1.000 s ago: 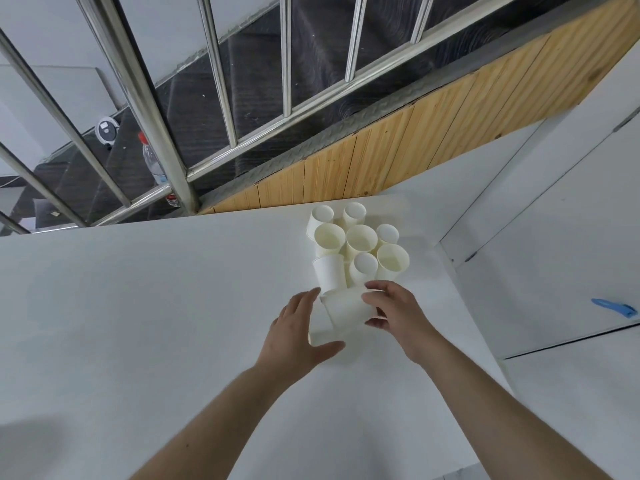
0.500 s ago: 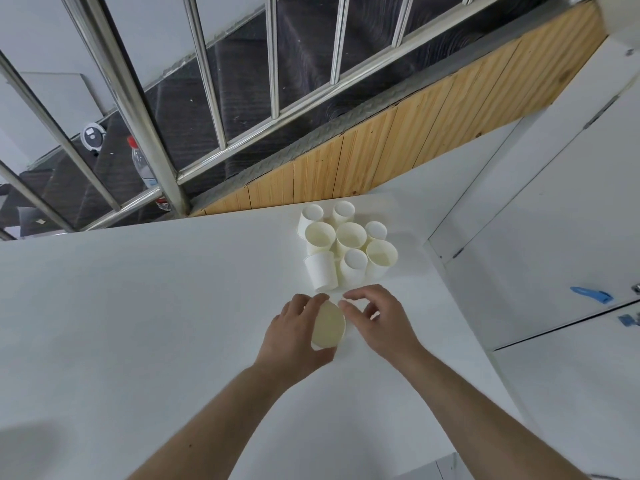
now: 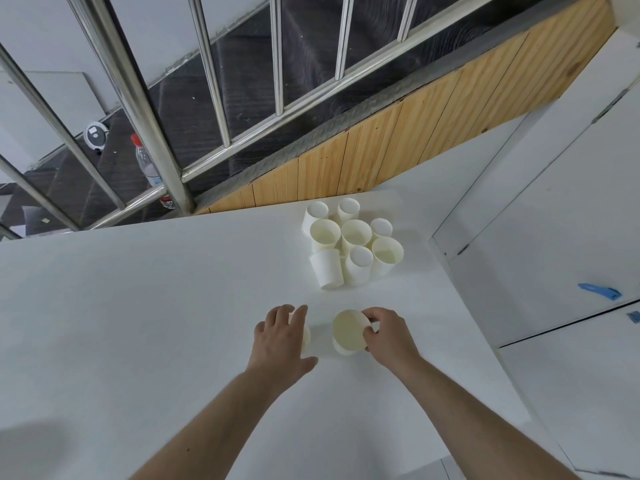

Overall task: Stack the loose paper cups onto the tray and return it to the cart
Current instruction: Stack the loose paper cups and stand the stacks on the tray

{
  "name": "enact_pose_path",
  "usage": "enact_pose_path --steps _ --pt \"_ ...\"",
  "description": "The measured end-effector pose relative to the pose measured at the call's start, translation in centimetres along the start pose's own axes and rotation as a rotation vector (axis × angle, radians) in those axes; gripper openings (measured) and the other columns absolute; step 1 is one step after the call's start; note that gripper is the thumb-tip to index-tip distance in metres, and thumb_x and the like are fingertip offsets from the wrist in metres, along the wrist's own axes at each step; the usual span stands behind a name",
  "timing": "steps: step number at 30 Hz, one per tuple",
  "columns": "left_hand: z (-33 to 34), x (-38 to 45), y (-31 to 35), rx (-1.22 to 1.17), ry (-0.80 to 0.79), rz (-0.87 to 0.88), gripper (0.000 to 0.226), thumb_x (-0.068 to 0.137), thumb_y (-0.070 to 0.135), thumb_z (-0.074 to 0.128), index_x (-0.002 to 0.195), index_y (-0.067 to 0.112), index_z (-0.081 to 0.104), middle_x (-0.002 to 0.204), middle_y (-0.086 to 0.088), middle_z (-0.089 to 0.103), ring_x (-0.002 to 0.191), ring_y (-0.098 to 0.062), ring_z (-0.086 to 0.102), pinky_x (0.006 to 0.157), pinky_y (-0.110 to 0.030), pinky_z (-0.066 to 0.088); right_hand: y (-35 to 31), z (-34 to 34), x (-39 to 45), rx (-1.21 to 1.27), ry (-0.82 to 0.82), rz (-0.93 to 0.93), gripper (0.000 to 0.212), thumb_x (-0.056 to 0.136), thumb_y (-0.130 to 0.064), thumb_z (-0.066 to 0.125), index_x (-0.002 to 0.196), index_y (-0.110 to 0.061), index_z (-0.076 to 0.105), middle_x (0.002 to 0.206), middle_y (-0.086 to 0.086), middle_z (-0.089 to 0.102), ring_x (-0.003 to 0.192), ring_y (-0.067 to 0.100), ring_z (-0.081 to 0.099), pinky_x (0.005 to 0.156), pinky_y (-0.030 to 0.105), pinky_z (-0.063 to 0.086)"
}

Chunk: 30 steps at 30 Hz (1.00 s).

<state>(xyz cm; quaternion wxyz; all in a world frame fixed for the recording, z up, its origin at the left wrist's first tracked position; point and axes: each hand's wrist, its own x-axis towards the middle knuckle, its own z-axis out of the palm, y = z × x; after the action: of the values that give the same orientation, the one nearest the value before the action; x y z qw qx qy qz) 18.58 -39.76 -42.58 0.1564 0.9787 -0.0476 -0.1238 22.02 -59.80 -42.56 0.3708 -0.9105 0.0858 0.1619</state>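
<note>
- Right hand (image 3: 386, 336) pinches an upright cream paper cup (image 3: 349, 331) at its rim, thumb on the near edge and fingers curled over the far edge; the cup's open mouth faces the camera and its base rests on the white tabletop (image 3: 138, 323).
- Left hand (image 3: 282, 341) sits at nine o'clock from that cup, fingers curved down over a second white paper cup (image 3: 306, 336), of which only a sliver shows past the knuckles; the grip looks closed around it, thumb splayed toward the near side.
- The two held cups stand just beside each other, not touching.
- At twelve o'clock from the hands, well apart from them, stands a tight cluster of eight white paper cups (image 3: 353, 242); some stand mouth up, others are turned base up, and their walls touch.
- Beyond the cluster, at twelve o'clock, a pale wooden slatted panel (image 3: 398, 147) runs along the table's far edge.
- Above it rises a polished steel stair railing (image 3: 138, 109) with dark stair treads behind.
- At ten o'clock, behind the railing post, a clear plastic bottle with a red cap (image 3: 145, 161) stands on a step.
- At three o'clock, white cabinet panels (image 3: 554, 220) fill the side, with a blue handle-like piece (image 3: 597, 291) on one.
</note>
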Motion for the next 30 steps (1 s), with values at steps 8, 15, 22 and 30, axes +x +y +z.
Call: enact_pose_path --steps 8,15,22,30 --pt "0.2 0.0 -0.8 -0.026 -0.06 -0.006 0.077 0.084 0.036 0.063 0.146 0.025 0.019 0.15 0.001 0.021 0.137 -0.022 0.025 0.102 -0.034 0.039 1.0 0.9 0.4 -0.068 -0.051 0.032 0.03 0.09 -0.003 0.047 0.114 -0.014 0.062 0.11 -0.001 0.061 0.097 0.021 0.061 0.085 0.04 0.056" --pt "-0.1 0.0 -1.2 -0.04 -0.046 0.013 0.069 0.085 0.027 0.059 0.144 0.025 0.024 0.144 0.004 0.028 0.129 -0.02 0.033 0.091 -0.03 0.046 -0.2 1.0 -0.9 -0.428 -0.1 -0.195 0.077 0.085 -0.056 0.059 0.149 -0.027 0.026 0.148 -0.006 0.028 0.136 0.017 0.029 0.101 0.035 0.044" --pt "-1.0 -0.2 -1.4 -0.068 -0.025 0.055 0.07 0.084 0.024 0.058 0.145 0.025 0.024 0.145 0.004 0.027 0.131 -0.02 0.032 0.092 -0.029 0.045 -1.2 2.2 -1.6 -0.535 -0.187 -0.277 0.071 0.086 -0.017 0.061 0.149 -0.027 0.029 0.15 -0.006 0.023 0.135 0.02 0.027 0.098 0.032 0.048" --pt "-2.4 -1.5 -2.0 -0.079 0.039 0.135 0.068 0.084 0.026 0.058 0.144 0.024 0.027 0.146 0.003 0.029 0.131 -0.021 0.033 0.088 -0.029 0.047 -3.0 2.1 -4.2 -0.482 -0.038 -0.298 0.07 0.085 -0.021 0.061 0.148 -0.03 0.031 0.148 -0.01 0.023 0.135 0.015 0.024 0.092 0.031 0.051"
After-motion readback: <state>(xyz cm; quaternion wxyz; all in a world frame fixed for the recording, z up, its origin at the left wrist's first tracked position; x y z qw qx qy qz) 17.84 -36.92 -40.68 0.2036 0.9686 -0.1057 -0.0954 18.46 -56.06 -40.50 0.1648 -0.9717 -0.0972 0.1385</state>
